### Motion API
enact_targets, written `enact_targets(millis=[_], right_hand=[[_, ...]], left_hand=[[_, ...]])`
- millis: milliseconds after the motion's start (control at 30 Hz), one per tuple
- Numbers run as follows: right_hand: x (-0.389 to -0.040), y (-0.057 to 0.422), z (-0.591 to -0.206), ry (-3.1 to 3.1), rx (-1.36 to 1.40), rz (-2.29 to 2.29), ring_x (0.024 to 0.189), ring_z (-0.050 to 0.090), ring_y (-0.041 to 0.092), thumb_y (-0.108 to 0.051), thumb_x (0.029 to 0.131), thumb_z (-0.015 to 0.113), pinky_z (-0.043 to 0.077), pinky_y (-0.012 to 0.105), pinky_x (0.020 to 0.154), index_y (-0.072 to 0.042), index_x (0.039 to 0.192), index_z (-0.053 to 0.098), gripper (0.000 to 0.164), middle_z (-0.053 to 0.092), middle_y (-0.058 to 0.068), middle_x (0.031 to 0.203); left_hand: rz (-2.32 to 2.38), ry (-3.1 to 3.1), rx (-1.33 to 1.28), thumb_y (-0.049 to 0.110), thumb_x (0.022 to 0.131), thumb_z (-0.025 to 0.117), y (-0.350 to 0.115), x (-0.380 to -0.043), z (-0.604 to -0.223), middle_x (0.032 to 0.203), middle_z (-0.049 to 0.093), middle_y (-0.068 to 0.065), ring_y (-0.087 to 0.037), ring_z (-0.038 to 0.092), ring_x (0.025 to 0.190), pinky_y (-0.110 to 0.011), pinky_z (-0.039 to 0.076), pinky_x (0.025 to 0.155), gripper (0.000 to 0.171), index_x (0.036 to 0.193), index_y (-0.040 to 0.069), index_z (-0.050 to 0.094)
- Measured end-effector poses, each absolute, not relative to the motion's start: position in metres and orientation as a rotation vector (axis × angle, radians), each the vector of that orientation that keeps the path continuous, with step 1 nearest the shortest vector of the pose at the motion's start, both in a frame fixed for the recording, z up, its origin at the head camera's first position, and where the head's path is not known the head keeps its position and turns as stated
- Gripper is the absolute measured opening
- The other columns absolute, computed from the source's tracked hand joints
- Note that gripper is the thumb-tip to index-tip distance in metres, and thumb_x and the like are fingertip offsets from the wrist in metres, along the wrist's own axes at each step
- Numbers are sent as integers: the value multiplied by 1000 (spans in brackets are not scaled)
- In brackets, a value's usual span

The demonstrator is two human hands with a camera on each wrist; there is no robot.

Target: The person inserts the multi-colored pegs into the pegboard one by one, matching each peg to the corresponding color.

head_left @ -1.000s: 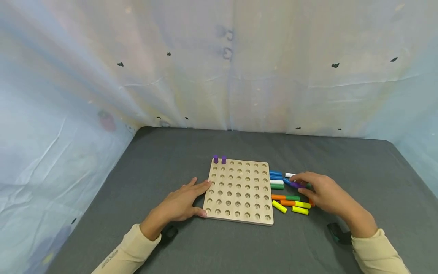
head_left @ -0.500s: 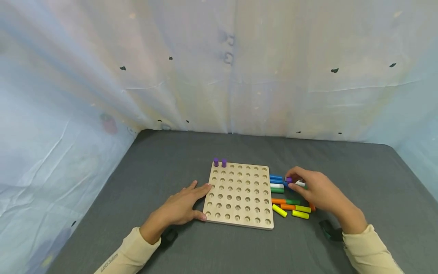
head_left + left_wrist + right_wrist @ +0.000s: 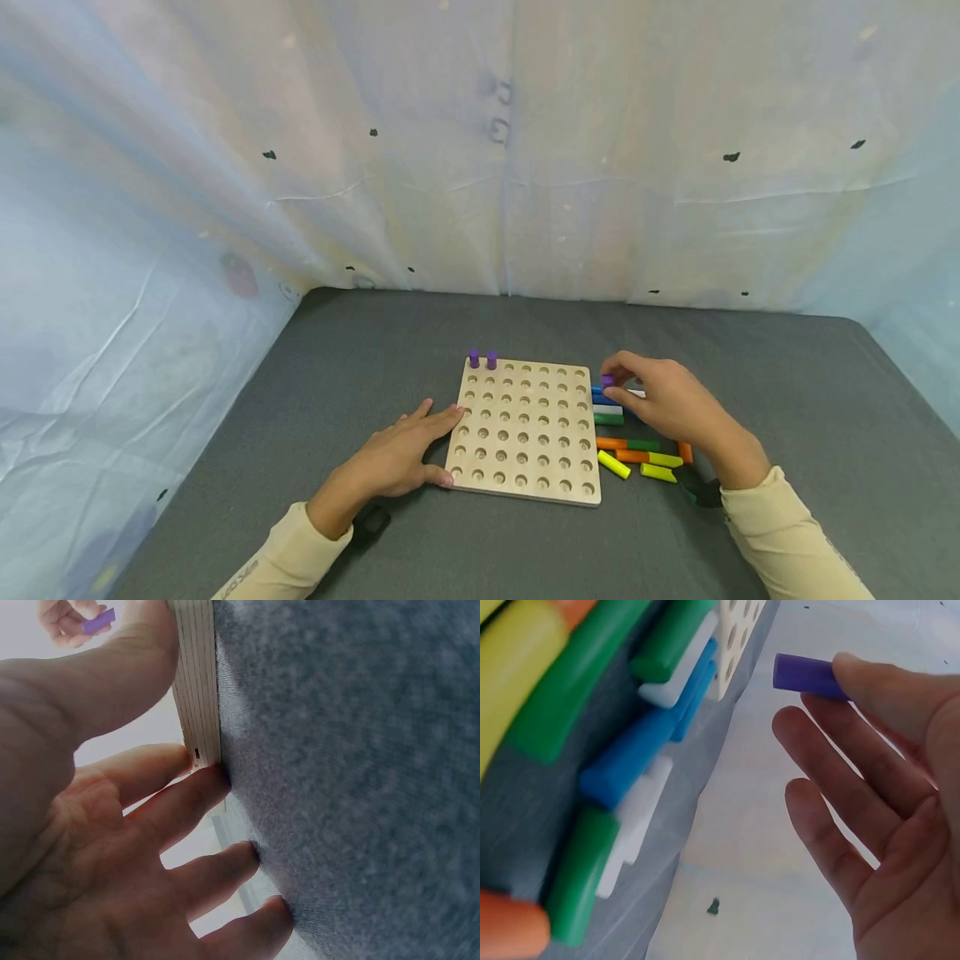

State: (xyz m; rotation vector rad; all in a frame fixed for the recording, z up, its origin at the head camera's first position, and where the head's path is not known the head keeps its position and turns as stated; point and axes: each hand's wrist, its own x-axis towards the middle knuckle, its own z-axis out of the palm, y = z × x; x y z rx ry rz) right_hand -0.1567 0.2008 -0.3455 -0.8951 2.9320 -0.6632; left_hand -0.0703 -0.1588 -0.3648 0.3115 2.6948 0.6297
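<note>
A square wooden pegboard with rows of round holes lies on the table. Two purple pegs stand upright in holes at its far left corner. My left hand rests at the board's left side, fingers spread; in the left wrist view, the thumb and fingertips touch its edge and the cloth. Between thumb and forefinger, my right hand pinches a purple peg, raised just right of the board's far right corner. The right hand's other fingers are extended, as the right wrist view shows.
Right of the board lie loose pegs: blue, white, green, orange and yellow. Some are partly hidden under the right hand. Dark grey cloth covers the table; a pale curtain hangs behind it.
My right hand has picked the purple peg out of the loose pegs and carried it left toward the board. My left hand keeps its place at the board's edge.
</note>
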Motion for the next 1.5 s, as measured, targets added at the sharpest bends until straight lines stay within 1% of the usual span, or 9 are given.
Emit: enact_targets(millis=[100,267,367,500,667,767,933,1367,1500], right_hand=[[-161,192,-344,2937,-941,-675,93,70,15,-21,93,71,56,37,75,-16,116,66,24,74,-4,102],[-170,175,-341,2915,-980,-709,91,70,16,-23,95,69,55,40,78,-16,117,67,24,75,-2,103],[-175,164,-340,2896,-969,-739,91,70,15,-26,94,70,55,42,80,-17,115,68,23,75,-3,102],[-182,151,-340,2862,-985,-790,92,69,16,-26,93,71,55,41,81,-18,113,70,22,74,-4,101],[-192,136,-340,2840,-1025,-843,95,69,16,-26,92,73,54,42,82,-18,112,71,21,74,-3,101],[-198,127,-343,2830,-1038,-863,95,70,18,-25,92,73,54,42,81,-16,112,71,22,75,-1,101],[-205,114,-351,2802,-992,-855,95,70,18,-25,92,72,55,41,81,-14,116,70,26,75,0,103],[-209,85,-356,2763,-930,-869,95,70,16,-23,92,73,56,38,82,-14,115,70,25,75,0,102],[-210,80,-357,2761,-920,-868,94,70,16,-23,92,73,56,38,83,-14,114,71,24,75,-1,101]], left_hand=[[632,2695,305,33,76,83,-159,-70,-364,161,35,6,-31,20,154,-70,26,112,92,155,29,37],[633,2687,288,33,76,83,-159,-70,-363,161,34,6,-30,20,154,-73,25,110,92,155,31,36],[648,2688,300,32,76,83,-159,-70,-363,161,34,5,-31,19,154,-71,25,112,92,155,29,37],[654,2693,311,32,76,83,-160,-71,-365,161,34,5,-32,20,154,-71,25,111,92,155,29,37],[633,2695,293,35,76,83,-161,-72,-365,162,33,7,-33,20,154,-78,25,105,92,155,33,35],[622,2697,291,36,76,83,-162,-72,-365,162,33,8,-33,20,154,-78,25,105,92,155,34,34],[637,2692,306,34,76,83,-161,-71,-365,162,33,7,-31,19,154,-73,26,109,92,155,32,36],[615,2686,284,40,74,84,-162,-73,-364,161,34,8,-37,23,152,-78,27,103,94,155,36,35],[615,2663,296,39,74,83,-164,-74,-362,161,34,7,-38,23,152,-77,27,105,95,155,37,34]])
